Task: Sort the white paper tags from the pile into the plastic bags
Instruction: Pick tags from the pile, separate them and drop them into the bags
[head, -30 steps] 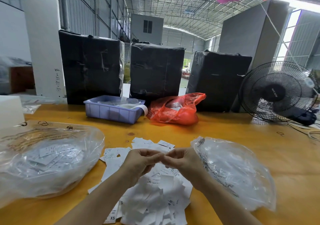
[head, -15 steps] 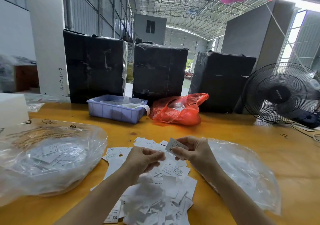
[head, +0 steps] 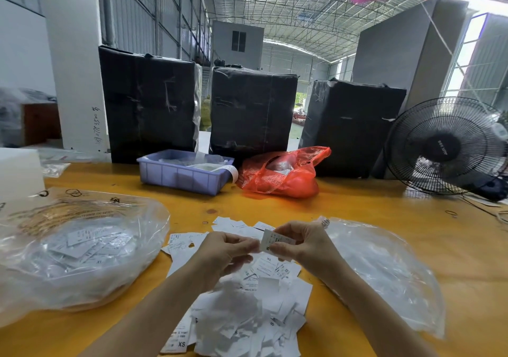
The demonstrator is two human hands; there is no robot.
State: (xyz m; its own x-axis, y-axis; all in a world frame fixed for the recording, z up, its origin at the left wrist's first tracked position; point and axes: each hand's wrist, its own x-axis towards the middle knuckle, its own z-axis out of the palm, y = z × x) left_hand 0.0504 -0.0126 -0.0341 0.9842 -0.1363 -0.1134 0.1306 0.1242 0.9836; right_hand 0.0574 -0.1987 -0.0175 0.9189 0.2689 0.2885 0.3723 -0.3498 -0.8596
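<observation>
The right hand [head: 301, 242] pinched one white tag [head: 270, 242] above the pile [head: 247, 310] at the bench's near edge; the left hand [head: 222, 252], fingers curled, touched the tag's edge, between two plastic bags [head: 77, 249].

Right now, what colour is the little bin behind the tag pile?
Pale purple-blue, lavender. The plastic bin sits near the table's far edge, clearest in the head view.

One head-worn wide-angle view – it looks forward and down across the yellow surface [head: 357, 208], close above the hands, warehouse beyond.
</observation>
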